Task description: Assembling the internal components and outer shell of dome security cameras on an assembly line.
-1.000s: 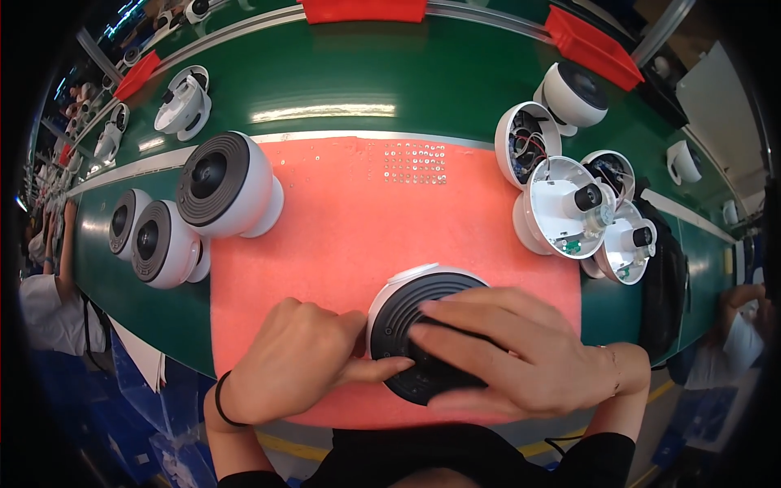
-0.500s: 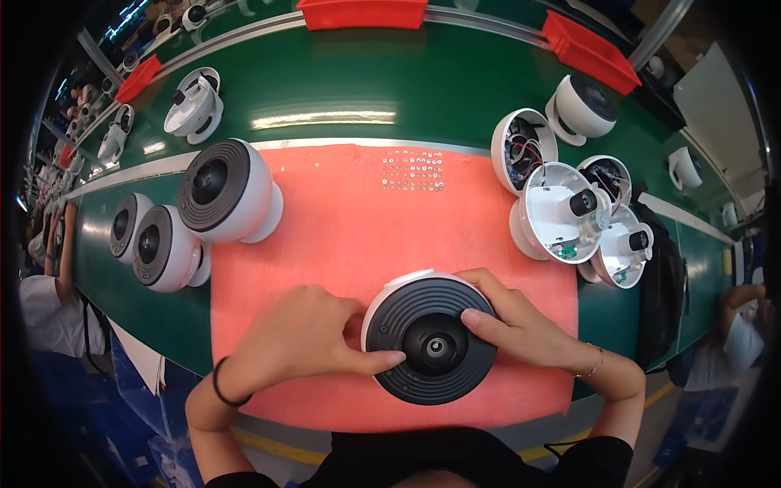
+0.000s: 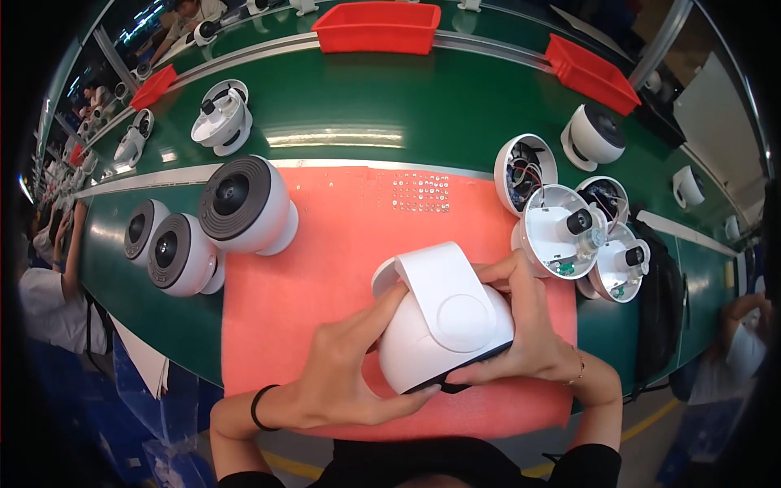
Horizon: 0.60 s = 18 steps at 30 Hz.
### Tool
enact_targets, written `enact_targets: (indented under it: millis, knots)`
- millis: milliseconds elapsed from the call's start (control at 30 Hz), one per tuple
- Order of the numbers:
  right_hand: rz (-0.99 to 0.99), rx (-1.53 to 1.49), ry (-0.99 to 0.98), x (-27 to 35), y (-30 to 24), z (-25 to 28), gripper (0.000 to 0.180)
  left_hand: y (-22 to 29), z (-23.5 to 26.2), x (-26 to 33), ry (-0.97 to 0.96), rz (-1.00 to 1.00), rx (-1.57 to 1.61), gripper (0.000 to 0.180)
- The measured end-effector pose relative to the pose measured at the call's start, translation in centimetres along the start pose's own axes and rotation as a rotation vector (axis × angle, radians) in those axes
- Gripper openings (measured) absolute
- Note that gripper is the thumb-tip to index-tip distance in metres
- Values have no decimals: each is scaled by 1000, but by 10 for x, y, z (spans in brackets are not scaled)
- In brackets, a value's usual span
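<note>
Both hands hold a white round camera (image 3: 404, 346), tilted so that its shell and curved white stand (image 3: 443, 285) face up. The dark front points down toward me, with only a thin dark edge showing. My left hand (image 3: 342, 366) grips the left side, thumb along the lower edge and fingers partly behind the shell. My right hand (image 3: 529, 329) is closed round the right side, thumb under the lower rim. A pink mat (image 3: 285, 325) lies beneath. Small screws (image 3: 421, 193) stand in rows near its far edge.
Closed white cameras with dark ringed fronts (image 3: 248, 203) stand at the left. Opened camera halves (image 3: 561, 232) with wires and boards crowd the right edge of the mat. Red bins (image 3: 374, 28) line the back of the green table (image 3: 325, 106). A black bag (image 3: 661, 301) lies at the right.
The camera has been turned from dark front facing up to shell and stand facing up. Both hands have shifted their grip round its sides. The whole view has shifted slightly.
</note>
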State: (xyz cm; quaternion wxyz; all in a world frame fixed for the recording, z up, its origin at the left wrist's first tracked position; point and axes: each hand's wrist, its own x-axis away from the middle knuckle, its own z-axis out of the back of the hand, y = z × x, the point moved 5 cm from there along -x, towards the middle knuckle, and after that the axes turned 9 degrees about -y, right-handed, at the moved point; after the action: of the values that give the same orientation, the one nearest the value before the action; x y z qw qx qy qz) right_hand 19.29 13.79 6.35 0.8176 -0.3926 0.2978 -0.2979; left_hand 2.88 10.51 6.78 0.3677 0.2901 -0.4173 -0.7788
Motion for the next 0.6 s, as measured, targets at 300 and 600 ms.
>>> enact_targets:
  millis: [300, 600]
  knots:
    - [-175, -284, -16, -18, 2, 26, 102, -35, 32, -37, 64, 32, 694, 79]
    - [-19, -294, 124, -27, -16, 57, 95, -44, 42, -67, 150, -195, 692, 88]
